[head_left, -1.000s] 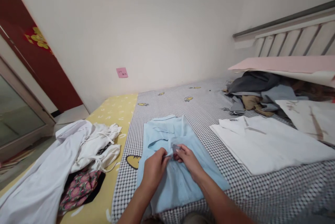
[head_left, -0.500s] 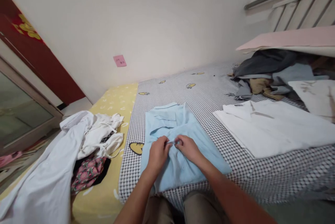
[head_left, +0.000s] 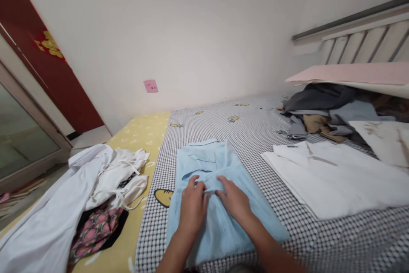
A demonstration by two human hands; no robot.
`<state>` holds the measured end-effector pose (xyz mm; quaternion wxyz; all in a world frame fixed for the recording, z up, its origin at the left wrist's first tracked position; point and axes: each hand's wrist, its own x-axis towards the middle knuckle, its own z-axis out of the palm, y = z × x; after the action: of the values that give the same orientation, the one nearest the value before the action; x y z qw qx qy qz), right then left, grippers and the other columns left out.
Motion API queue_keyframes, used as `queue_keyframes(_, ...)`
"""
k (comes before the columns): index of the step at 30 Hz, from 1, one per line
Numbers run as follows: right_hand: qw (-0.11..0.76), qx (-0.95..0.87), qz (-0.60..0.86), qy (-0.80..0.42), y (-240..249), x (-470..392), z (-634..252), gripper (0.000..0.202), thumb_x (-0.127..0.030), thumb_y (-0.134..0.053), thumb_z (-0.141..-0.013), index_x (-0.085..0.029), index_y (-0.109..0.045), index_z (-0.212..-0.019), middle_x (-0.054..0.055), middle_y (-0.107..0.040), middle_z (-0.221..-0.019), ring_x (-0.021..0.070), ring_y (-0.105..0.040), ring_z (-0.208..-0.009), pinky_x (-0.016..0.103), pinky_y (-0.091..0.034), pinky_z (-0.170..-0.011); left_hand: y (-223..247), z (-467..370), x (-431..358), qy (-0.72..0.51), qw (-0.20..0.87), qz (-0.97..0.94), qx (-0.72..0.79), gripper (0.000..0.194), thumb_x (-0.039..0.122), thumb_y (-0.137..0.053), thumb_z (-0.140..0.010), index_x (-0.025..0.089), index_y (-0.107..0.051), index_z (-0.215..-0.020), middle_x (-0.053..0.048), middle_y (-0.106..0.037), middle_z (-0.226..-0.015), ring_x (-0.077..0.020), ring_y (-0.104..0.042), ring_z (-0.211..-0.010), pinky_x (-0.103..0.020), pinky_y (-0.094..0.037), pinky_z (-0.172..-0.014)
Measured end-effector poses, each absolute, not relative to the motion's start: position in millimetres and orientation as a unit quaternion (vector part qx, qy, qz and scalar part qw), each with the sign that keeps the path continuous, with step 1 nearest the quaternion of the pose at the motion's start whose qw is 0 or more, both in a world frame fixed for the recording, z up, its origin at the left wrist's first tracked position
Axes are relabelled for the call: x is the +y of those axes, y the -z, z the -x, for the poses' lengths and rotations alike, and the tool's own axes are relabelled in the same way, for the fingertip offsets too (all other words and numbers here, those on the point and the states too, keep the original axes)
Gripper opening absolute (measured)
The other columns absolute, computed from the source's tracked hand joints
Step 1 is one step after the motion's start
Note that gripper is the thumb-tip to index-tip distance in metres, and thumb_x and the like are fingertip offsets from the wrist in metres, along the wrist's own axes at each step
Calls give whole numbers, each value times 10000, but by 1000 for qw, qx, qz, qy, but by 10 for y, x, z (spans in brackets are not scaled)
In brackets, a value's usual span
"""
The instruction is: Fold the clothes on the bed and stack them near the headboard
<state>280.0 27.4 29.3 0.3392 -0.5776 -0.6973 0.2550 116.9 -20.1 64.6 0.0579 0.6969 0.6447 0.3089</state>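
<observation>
A light blue shirt (head_left: 236, 222) lies folded on the checked bed sheet in front of me, its pocket and collar end toward the wall. Both hands rest on its middle, close together. My left hand (head_left: 193, 205) touches the cloth left of the button front, fingers apart. Opposite it, my right hand (head_left: 234, 198) has its index finger stretched out and its thumb apart, also on the fabric. A small ridge of blue cloth runs between the two hands. Neither hand visibly grips the shirt.
A folded white shirt (head_left: 332, 179) lies at the right, with a pile of dark clothes (head_left: 322, 98) behind it under a pink board (head_left: 354, 75). White garments (head_left: 60, 205) and a flowered cloth (head_left: 97, 230) lie at the left on the yellow sheet (head_left: 143, 132).
My fingers, pinched together at the shirt's button front before, have spread apart on the cloth. The view has tipped upward, so everything sits lower in the picture.
</observation>
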Motion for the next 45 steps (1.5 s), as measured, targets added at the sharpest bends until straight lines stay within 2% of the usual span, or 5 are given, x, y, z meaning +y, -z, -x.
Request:
queue_keyframes(11,635,-354,455,-514,-234,193,-3026,387,-584,-728,-716,-235,-613,-836,-54,-543,-581,133,-521,-494,258,-413,-480,-769,-1379,-193,-318,81,-656,679,240,301,-486,-967,255,-721,-952,-11,-612,-870,-173,-623,-834,-279,-461,-749)
queue_keyframes(19,718,-265,311,-564,-339,-34,-3126,338,-479,-796,-740,-275,-545,-840,-86,-559,-628,92,-550,-534,213,-502,-538,-400,-1410,118,-247,141,-702,653,388,356,-395,-1005,217,-634,-1277,-91,-677,-1107,-240,-652,-1000,-353,-483,-884)
queue_keyframes(28,549,-620,471,-303,-103,123,-2955,435,-489,-498,-929,-249,-566,-1285,101,-716,-1131,255,-677,-1016,479,-496,-986,-187,-1339,88,-258,158,-740,601,322,172,-375,-947,214,-663,-1086,-87,-623,-1147,-227,-582,-1108,-389,-433,-994)
queue_keyframes(34,277,-799,496,-195,-42,218,-2985,456,-390,-311,-1002,-363,-585,-1365,13,-527,-1513,291,-338,-1478,611,-250,-1175,-108,-1321,214,-318,203,-713,591,347,214,-296,-974,191,-641,-950,-105,-644,-1048,-209,-610,-989,-382,-466,-961)
queue_keyframes(45,141,-820,550,-71,15,189,-2795,474,-323,-346,-1002,-335,-523,-1442,-9,-412,-1595,315,-278,-1501,595,-230,-1175,-689,-627,-198,-517,184,-580,602,403,305,-287,-954,179,-633,-1118,-100,-694,-1063,-188,-693,-904,-386,-563,-874)
